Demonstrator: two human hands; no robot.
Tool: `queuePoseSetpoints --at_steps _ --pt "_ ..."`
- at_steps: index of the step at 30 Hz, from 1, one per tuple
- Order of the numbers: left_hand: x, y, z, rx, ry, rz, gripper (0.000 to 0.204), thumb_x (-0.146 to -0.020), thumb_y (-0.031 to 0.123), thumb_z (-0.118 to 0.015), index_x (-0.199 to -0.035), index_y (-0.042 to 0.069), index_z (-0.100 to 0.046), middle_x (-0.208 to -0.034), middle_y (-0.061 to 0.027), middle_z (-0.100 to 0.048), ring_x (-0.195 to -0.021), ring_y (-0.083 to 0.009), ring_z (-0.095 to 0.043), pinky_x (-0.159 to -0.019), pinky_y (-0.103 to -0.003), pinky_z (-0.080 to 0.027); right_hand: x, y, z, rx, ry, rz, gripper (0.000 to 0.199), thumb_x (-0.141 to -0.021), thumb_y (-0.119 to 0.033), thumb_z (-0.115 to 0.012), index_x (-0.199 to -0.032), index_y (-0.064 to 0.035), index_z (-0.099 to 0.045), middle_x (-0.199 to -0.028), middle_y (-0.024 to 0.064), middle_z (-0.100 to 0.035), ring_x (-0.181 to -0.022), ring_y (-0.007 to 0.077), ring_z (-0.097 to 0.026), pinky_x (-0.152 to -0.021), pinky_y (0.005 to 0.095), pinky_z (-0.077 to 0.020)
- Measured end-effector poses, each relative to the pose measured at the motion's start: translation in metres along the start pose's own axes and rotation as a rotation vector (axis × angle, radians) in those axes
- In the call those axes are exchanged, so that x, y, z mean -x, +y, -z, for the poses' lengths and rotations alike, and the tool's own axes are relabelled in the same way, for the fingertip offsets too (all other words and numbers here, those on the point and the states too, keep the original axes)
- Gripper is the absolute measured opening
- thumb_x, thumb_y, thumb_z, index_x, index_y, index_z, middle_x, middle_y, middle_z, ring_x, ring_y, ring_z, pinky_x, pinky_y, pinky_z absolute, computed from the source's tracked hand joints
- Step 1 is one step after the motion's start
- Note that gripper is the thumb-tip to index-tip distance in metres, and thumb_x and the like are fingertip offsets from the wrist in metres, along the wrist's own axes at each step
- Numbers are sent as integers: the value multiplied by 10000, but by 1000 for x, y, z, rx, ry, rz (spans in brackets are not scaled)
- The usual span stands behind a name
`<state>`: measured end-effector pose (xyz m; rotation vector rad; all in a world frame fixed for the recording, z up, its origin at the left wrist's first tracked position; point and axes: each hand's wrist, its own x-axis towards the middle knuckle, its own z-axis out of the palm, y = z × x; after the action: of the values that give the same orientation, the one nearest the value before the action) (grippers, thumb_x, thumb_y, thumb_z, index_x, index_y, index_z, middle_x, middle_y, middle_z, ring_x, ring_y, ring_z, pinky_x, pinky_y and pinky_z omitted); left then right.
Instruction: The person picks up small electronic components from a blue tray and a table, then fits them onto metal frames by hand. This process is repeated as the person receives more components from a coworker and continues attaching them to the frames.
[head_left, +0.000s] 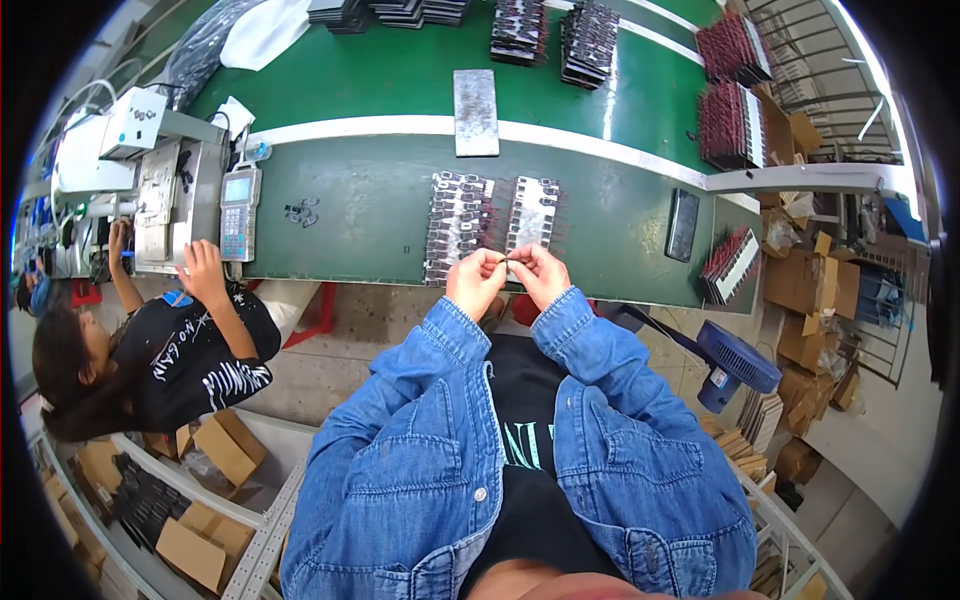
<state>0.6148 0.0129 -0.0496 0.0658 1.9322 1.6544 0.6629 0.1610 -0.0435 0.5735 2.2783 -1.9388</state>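
Observation:
Near the front edge of the green bench, my left hand [474,281] and my right hand [541,275] meet fingertip to fingertip. Both pinch one small dark part [506,259], too small to name further. Just beyond them lie two pale strips side by side. Rows of small black pieces cover the left strip [458,218]. The right strip [533,205] has black pieces along its edges and thin dark red wires sticking out to the right. My fingers cover the near end of the right strip.
Left of the strips are several loose black pieces [301,212] and a keypad device [239,212]. A metal plate [475,112] lies behind, a phone [682,225] to the right. Wired stacks [730,266] stand at the right edge. A co-worker's hand [205,272] is at the left machine; a blue fan [735,365] stands right.

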Motion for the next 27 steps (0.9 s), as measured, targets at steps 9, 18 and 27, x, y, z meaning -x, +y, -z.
queuePoseSetpoints --at_steps 9,18,27 --pt "4 9 -2 -65 -54 9 306 -874 92 -580 -1172 33 -540 -1069 -77 -619 -783 -129 -642 -605 -245 -528 -90 64 71 -120 267 -138 248 -733 -136 -765 -845 -26 -574 -759 40 -616 -689 102 -562 -661 244 -479" --pt "13 10 4 32 -109 135 247 -893 110 -558 -1129 37 -570 -988 -47 -631 -772 -116 -636 -615 -238 -522 -123 114 79 290 321 -268 355 -673 -230 -818 -805 -30 -557 -702 50 -591 -631 115 -539 -581 250 -456" --pt "6 6 6 0 -123 124 159 -896 121 -555 -1015 40 -624 -848 -29 -647 -731 -95 -624 -605 -230 -511 -104 76 78 331 272 -255 287 -730 -275 -759 -750 -42 -592 -704 45 -596 -611 133 -546 -589 284 -460"
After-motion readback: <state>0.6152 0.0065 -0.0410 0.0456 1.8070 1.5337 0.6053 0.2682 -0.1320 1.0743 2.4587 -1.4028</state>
